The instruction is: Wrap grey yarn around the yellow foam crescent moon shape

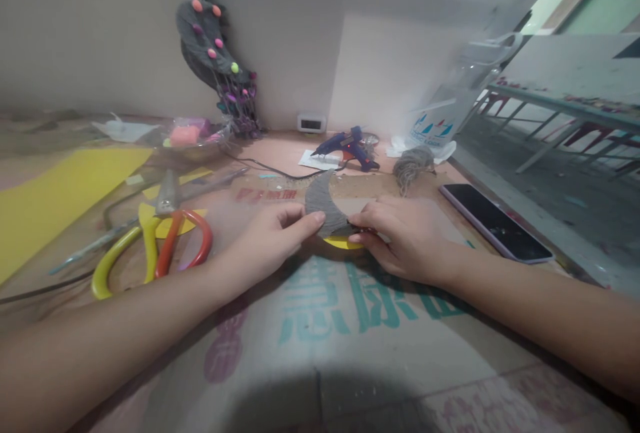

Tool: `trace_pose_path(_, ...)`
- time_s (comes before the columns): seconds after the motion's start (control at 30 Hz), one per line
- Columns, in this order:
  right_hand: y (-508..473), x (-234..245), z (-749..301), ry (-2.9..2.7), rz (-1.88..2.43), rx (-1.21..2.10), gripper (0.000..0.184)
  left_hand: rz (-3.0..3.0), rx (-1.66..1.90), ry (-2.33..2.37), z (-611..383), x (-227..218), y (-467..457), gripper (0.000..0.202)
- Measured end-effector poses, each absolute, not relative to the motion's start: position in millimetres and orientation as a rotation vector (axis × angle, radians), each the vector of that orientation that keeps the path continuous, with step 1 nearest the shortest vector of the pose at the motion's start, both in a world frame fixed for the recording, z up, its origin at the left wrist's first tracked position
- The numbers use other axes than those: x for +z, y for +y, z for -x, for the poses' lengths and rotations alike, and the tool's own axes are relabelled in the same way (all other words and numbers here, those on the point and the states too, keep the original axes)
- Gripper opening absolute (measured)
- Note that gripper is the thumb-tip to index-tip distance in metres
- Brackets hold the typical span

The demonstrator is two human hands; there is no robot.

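Observation:
A crescent point(324, 203), mostly covered in grey yarn, is held up between my two hands over the printed table covering. Its lower end shows bare yellow. My left hand point(283, 230) pinches the crescent at its left edge, with the thumb lying on the yarn. My right hand point(400, 233) is closed at the right end, its thumb and forefinger against the yarn and the yellow part. Whether a loose strand is in those fingers, I cannot make out. Behind my right hand lies a bundle of grey yarn point(414, 165).
Scissors with red and yellow handles point(165, 236) and a yellow sheet point(65, 196) lie left. A blue glue gun point(347, 146) stands behind, its cord running left. A phone point(495, 220) and a plastic jug point(445, 106) are right. A decorated grey crescent point(205, 43) rests against the wall.

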State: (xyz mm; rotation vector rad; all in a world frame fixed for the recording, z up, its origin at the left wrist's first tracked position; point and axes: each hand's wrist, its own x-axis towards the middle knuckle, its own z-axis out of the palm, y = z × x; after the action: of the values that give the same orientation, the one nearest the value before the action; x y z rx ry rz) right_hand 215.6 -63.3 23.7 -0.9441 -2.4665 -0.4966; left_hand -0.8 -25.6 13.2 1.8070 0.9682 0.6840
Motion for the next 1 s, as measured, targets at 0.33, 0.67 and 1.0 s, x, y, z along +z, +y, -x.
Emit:
trace_pose_path(0.33, -62.3, 20.5, -216.1, -2.477, 0.905, -0.599, 0.020, -1.811, 0.689, 0.987, 1.0, 11.8, -25.6, 0.034)
trace_pose_path(0.67, -63.8, 19.6, -215.1, -2.504, 0.913, -0.666, 0.022, -1.803, 0.681, 1.001, 0.5, 14.6, -26.2, 0.035)
trace_pose_path(1.0, -63.8, 19.9, -213.6, -2.497, 0.936, -0.616, 0.023, -1.809, 0.679, 0.992, 0.5, 12.9, -25.0, 0.035)
